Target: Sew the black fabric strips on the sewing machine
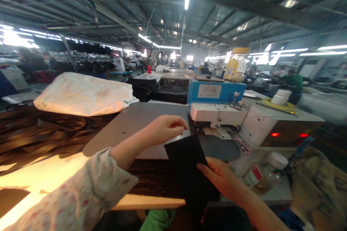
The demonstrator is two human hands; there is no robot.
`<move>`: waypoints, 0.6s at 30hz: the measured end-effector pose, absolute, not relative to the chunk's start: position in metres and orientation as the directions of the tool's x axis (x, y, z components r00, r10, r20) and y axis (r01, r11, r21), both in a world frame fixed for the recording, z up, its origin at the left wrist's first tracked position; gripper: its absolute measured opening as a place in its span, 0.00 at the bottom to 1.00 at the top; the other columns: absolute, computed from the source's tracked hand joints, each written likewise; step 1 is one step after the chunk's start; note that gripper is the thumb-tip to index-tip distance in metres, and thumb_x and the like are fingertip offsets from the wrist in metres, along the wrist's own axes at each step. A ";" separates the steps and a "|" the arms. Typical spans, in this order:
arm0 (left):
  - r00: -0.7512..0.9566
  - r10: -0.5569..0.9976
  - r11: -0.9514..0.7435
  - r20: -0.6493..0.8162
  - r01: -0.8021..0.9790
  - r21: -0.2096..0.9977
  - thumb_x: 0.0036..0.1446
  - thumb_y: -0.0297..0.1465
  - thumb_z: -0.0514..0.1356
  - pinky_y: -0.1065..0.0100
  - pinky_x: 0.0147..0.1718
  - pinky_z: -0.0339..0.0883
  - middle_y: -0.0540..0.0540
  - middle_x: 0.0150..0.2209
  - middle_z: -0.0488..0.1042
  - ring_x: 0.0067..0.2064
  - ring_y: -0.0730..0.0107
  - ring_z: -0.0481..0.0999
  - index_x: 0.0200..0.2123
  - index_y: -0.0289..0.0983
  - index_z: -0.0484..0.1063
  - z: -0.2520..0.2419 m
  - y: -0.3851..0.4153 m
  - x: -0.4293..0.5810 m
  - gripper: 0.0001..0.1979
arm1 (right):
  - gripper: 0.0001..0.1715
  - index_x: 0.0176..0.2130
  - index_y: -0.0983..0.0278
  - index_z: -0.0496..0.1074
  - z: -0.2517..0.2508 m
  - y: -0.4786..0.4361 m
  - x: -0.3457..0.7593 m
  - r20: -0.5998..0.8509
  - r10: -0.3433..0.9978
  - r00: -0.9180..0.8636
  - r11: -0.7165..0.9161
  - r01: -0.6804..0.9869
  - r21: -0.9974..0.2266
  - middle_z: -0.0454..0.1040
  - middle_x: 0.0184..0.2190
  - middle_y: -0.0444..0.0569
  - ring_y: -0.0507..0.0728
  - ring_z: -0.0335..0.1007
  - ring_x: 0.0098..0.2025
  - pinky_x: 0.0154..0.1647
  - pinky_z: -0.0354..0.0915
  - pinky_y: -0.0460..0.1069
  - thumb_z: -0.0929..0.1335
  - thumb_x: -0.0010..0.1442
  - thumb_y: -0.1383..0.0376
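Observation:
My right hand [215,173] is closed on the right edge of a flat black fabric piece [187,160], fingers on top. That piece hangs tilted over the table's front edge. Just above its upper left corner is my left hand [169,128], its fingers loosely bent, with a small gap between thumb and forefinger and nothing visible in it. Beneath the left hand lies a smooth grey work plate [114,133]. To the right of it stands a white and blue sewing-type machine [217,113], its working end close beyond the fabric.
Brown straps [54,130] lie in a heap at left beside a white cloth bundle [84,94]. Folded black pieces [142,88] are stacked behind the plate. A control box [282,126] with red digits, a clear jar [275,168] and a yellow-lidded jar [236,65] stand at right.

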State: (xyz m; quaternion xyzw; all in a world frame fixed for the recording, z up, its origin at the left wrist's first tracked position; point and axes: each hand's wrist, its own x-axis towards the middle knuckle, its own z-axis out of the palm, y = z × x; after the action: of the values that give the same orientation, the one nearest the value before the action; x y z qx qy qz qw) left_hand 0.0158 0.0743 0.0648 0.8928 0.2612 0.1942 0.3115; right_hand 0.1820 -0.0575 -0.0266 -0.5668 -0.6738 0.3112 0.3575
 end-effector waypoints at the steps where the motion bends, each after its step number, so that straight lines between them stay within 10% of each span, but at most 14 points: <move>1: 0.775 0.613 -0.615 0.154 0.346 0.708 0.49 0.30 0.50 0.73 0.29 0.64 0.49 0.29 0.71 0.28 0.74 0.69 0.37 0.34 0.70 0.066 0.076 0.014 0.14 | 0.20 0.30 0.66 0.66 -0.026 -0.057 0.182 0.122 0.986 -0.112 0.163 0.528 -0.833 0.65 0.25 0.43 0.51 0.60 0.30 0.28 0.57 0.43 0.57 0.59 0.55; 8: 0.892 0.451 -0.608 0.015 0.295 0.737 0.52 0.39 0.52 0.74 0.29 0.64 0.48 0.33 0.72 0.33 0.72 0.70 0.40 0.35 0.71 0.070 0.069 0.011 0.17 | 0.20 0.28 0.66 0.66 -0.020 -0.058 0.181 0.112 0.979 -0.172 0.189 0.540 -0.820 0.64 0.24 0.42 0.50 0.58 0.28 0.27 0.56 0.42 0.57 0.59 0.55; 18: 0.714 0.571 -0.816 0.405 0.546 0.188 0.49 0.30 0.50 0.73 0.29 0.58 0.50 0.29 0.72 0.31 0.71 0.69 0.30 0.38 0.72 0.064 0.103 -0.002 0.11 | 0.21 0.31 0.66 0.68 -0.019 -0.065 0.188 0.032 0.993 -0.112 0.085 0.501 -0.861 0.65 0.23 0.42 0.49 0.59 0.27 0.25 0.56 0.43 0.58 0.58 0.53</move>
State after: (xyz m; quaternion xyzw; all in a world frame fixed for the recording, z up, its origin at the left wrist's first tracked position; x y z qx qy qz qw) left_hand -0.0022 0.1028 0.0644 0.9253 0.3018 0.2280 0.0275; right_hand 0.1880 -0.0649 -0.0185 -0.5722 -0.6526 0.3609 0.3411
